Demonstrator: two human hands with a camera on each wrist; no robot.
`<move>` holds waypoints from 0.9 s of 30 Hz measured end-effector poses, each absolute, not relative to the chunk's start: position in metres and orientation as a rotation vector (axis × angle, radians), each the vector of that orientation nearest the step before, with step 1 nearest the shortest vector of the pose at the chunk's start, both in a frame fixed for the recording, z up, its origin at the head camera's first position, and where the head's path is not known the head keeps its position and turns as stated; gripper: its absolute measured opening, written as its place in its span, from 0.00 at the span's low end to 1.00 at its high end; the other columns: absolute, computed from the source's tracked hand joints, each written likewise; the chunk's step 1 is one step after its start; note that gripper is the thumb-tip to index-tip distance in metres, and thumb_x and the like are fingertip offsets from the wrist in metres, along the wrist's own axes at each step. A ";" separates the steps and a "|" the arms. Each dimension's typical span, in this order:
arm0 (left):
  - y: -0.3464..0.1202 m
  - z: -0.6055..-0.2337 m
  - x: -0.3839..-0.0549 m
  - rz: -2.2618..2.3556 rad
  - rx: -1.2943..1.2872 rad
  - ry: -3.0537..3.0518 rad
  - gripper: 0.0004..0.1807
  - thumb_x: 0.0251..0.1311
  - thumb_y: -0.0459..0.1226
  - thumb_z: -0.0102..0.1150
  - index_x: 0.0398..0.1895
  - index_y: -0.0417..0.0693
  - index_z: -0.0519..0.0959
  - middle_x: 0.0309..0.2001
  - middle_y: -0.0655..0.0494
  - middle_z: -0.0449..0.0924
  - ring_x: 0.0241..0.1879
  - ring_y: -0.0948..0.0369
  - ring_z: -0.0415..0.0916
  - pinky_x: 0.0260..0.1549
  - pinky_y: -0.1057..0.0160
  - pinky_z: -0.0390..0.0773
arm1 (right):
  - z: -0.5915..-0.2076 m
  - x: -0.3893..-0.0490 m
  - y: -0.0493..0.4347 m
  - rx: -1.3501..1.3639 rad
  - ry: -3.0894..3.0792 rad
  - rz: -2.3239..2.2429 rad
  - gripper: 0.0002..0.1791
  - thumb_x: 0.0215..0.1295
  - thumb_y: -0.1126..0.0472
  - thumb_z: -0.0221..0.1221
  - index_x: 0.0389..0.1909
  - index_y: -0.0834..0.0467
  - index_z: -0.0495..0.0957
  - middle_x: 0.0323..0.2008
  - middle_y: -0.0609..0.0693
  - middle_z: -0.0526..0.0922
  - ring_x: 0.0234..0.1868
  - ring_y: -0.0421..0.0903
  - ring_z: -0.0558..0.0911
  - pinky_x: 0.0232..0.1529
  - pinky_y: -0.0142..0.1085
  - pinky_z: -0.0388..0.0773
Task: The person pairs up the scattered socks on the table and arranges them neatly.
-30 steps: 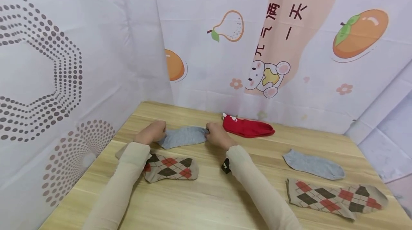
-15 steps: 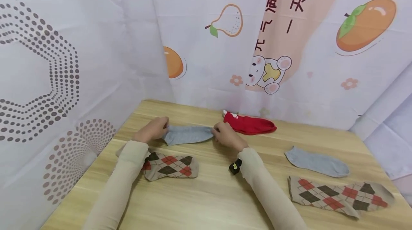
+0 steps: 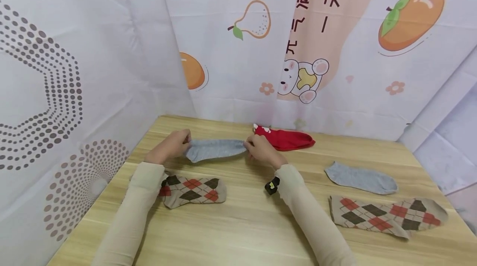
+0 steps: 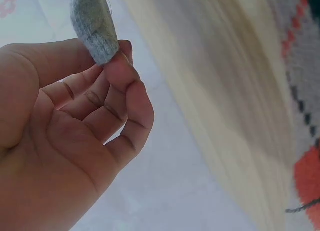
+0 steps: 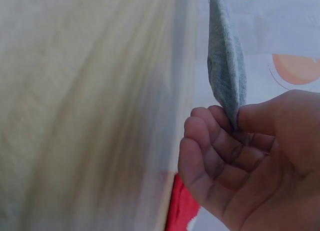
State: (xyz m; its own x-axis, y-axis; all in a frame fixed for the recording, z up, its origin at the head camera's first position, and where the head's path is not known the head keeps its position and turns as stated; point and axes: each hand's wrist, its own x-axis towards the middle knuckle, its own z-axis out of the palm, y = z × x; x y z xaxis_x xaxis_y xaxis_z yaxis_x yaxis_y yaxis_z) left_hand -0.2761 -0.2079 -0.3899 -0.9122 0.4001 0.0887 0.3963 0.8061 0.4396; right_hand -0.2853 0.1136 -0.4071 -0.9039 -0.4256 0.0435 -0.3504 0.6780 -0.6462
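A light grey sock [image 3: 216, 149] stretches between both hands, close over the far left part of the table. My left hand [image 3: 172, 146] pinches its left end; in the left wrist view the thumb and fingertips meet on the grey knit [image 4: 94, 26]. At the other end, my right hand [image 3: 262, 150] pinches the sock, and the right wrist view shows it hanging edge-on from thumb and fingers [image 5: 226, 61]. Just beyond the right hand lies a red sock [image 3: 288, 139]. An argyle sock [image 3: 195, 190] in beige, red and dark brown lies by the left forearm, which partly covers it.
On the right of the wooden table [image 3: 238, 233] lie a second grey sock [image 3: 361, 178] and a longer argyle sock piece [image 3: 384, 215]. A printed white curtain [image 3: 223, 104] hangs along the back and left edges. A small black device [image 3: 272, 185] sits at the right wrist.
The grey sock, wrinkled and lower a second ago, is now drawn straighter and lifted slightly. The right hand first shifted a little rightward, widening the span. The head view has also moved.
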 end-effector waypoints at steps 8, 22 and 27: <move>-0.199 -0.378 -0.270 0.723 0.725 3.002 0.07 0.67 0.28 0.58 0.33 0.40 0.71 0.27 0.52 0.71 0.27 0.58 0.67 0.30 0.59 0.70 | -0.391 -0.285 0.124 -0.738 2.907 -0.936 0.20 0.75 0.61 0.52 0.18 0.58 0.72 0.14 0.48 0.70 0.17 0.43 0.69 0.26 0.35 0.69; -0.185 -0.371 -0.262 0.746 0.751 2.991 0.07 0.68 0.29 0.57 0.32 0.42 0.71 0.25 0.53 0.72 0.24 0.59 0.67 0.28 0.60 0.70 | -0.382 -0.263 0.148 -0.760 2.989 -0.834 0.17 0.75 0.59 0.53 0.25 0.62 0.77 0.19 0.47 0.72 0.20 0.42 0.69 0.27 0.36 0.69; -0.173 -0.366 -0.258 0.758 0.838 2.960 0.06 0.68 0.29 0.57 0.33 0.42 0.71 0.26 0.53 0.72 0.25 0.60 0.68 0.29 0.60 0.71 | -0.380 -0.253 0.164 -0.731 3.008 -0.798 0.16 0.74 0.59 0.55 0.27 0.63 0.79 0.19 0.47 0.71 0.20 0.42 0.69 0.27 0.36 0.69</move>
State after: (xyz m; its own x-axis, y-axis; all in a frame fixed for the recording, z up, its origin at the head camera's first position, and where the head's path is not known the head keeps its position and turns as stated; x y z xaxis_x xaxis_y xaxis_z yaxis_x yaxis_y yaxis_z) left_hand -0.2579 -0.1729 -0.3659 -0.8598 0.4876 0.1512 0.5003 0.7457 0.4400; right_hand -0.2525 0.1640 -0.3797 -0.8939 -0.4163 0.1663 -0.4440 0.7708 -0.4569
